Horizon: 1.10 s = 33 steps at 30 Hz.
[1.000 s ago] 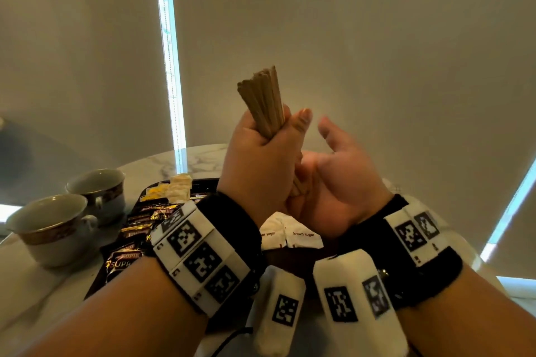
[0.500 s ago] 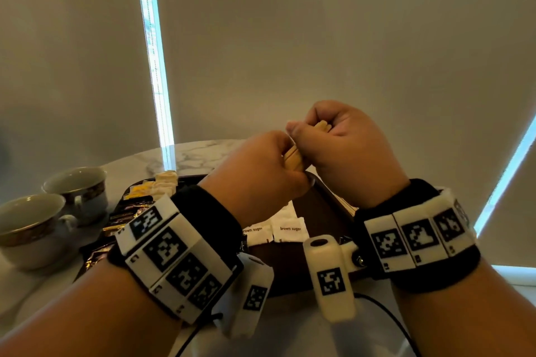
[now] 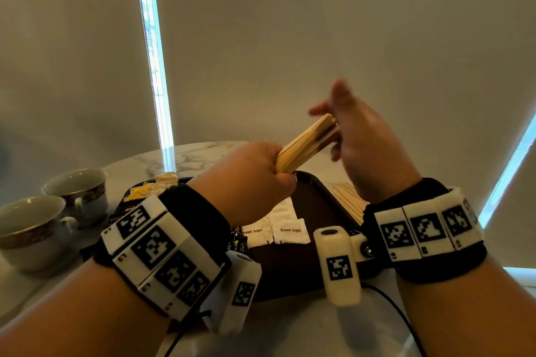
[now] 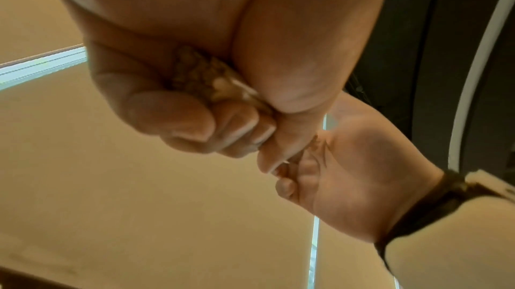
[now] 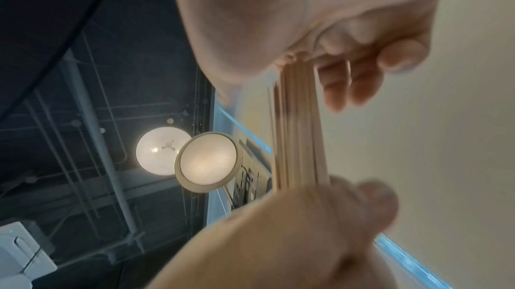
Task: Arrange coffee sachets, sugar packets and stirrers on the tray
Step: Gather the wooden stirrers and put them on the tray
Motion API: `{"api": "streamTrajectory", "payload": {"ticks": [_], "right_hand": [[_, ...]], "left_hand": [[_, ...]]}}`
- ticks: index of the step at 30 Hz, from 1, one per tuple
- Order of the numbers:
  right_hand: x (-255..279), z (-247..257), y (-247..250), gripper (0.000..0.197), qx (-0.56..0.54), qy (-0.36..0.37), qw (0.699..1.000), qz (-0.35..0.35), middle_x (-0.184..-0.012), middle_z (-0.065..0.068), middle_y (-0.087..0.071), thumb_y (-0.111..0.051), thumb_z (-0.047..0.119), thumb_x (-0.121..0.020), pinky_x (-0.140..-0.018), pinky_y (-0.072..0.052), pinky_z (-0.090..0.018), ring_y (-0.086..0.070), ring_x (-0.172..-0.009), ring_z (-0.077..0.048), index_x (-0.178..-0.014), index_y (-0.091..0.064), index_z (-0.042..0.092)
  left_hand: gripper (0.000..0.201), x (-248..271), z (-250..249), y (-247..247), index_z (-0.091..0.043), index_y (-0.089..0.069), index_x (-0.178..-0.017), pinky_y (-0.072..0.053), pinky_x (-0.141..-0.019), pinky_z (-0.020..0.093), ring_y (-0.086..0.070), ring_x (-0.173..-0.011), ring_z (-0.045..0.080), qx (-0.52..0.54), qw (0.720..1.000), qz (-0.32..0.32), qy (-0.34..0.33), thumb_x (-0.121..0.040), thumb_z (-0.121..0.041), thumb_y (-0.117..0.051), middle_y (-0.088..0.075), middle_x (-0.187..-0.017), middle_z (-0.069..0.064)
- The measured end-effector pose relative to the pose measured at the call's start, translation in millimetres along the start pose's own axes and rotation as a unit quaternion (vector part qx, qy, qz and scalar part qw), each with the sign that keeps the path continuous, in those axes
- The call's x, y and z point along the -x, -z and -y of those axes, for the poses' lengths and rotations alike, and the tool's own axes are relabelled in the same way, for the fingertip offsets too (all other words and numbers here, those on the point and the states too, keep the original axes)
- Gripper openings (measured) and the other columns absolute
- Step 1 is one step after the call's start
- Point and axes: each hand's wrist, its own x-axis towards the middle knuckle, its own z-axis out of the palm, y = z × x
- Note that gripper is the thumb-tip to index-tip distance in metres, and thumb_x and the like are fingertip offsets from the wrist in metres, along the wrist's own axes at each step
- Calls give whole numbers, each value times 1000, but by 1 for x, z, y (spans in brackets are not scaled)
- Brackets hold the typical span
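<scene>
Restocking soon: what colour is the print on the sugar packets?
Brown lettering on white sugar packets, lying on the tray; clearest in the head view.

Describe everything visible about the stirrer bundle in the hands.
The stirrers are thin, flat, pale wooden sticks packed into a tight bundle, ends roughly flush. The left hand grips one end in a fist; the other end slants up and right against the right hand, whose fingers stay loose. The bundle is held in the air above the tray.

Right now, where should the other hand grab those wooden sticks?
Probably at the free end of the stirrers, coming from the right. The left hand grips the lower end, so the bundle slants up toward the right hand, whose loosely spread fingers are already beside it.
</scene>
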Motion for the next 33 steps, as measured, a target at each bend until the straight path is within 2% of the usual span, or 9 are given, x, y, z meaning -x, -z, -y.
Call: {"api": "streamTrajectory", "payload": {"ticks": [4, 8, 13, 18, 21, 24, 27, 30, 33], "right_hand": [[-7, 2, 8, 78, -120, 0, 993, -12, -125, 10, -64, -8, 80, -79, -101, -46, -48, -60, -116, -12, -117, -64, 43], [3, 0, -6, 75, 2, 47, 992, 120, -124, 17, -65, -7, 76, -84, -95, -48, -37, -59, -117, -4, -115, -68, 43], [1, -3, -10, 31, -31, 68, 994, 83, -109, 10, -71, -39, 43, -105, -95, -57, -40, -67, -106, -7, -105, -68, 35], [1, -4, -13, 25, -100, 53, 992, 58, -101, -2, -73, -48, 5, -101, -83, -61, -36, -74, -95, -17, -103, -68, 19], [0, -3, -15, 11, -237, 13, 971, 25, -103, -9, -72, -60, 8, -96, -77, -60, -36, -75, -91, -25, -105, -63, 12], [2, 1, -18, 27, -459, -79, 884, 36, -98, -12, -70, -68, 28, -84, -77, -60, -41, -72, -89, -30, -102, -61, 9], [5, 5, -22, 25, -538, -107, 831, 92, -77, -7, -68, -68, 38, -77, -73, -58, -39, -70, -73, -25, -73, -63, 14], [7, 9, -23, 38, -536, -85, 838, 59, -50, 2, -45, -72, 44, -69, -56, -49, -31, -50, -44, -14, -55, -47, 18], [9, 13, -20, 45, -504, -64, 861, 19, -48, 2, -35, -73, 47, -71, -51, -40, -28, -38, -40, -14, -59, -41, 19]], "left_hand": [[18, 1, -2, 3, -31, -55, -82, -46, -58, 19, -57, -59, 6, -23, 999, 23, 1, -97, -32, -65, -60, -72, -6], [9, 1, -7, 0, -28, -60, -100, -46, -66, 21, -58, -69, 8, -48, 998, 29, 17, -97, -35, -66, -61, -81, -5], [12, 0, -6, -1, -28, -58, -92, -60, -73, 31, -67, -72, 14, -35, 999, 30, 23, -96, -36, -67, -67, -80, -1], [14, -1, -7, -5, -29, -54, -91, -43, -59, 22, -56, -64, 9, -56, 998, 19, 3, -98, -36, -64, -59, -76, -4], [12, -1, -6, -8, -27, -57, -99, -52, -62, 25, -59, -64, 11, -20, 1000, 22, 3, -97, -36, -65, -61, -78, -3], [13, -3, -2, -10, -26, -59, -97, -61, -64, 34, -62, -62, 15, 51, 998, 39, 11, -94, -35, -69, -63, -74, -1], [14, -3, 1, -10, -24, -60, -90, -59, -60, 34, -59, -56, 15, 103, 992, 74, 13, -92, -31, -72, -60, -64, -3], [17, -5, 2, -12, -18, -64, -95, -53, -56, 31, -57, -52, 15, 172, 979, 108, 33, -89, -26, -77, -62, -59, -3], [32, -5, 1, -13, -20, -64, -99, -54, -60, 31, -61, -57, 14, 210, 969, 126, 31, -77, -26, -87, -67, -70, 0]]}}
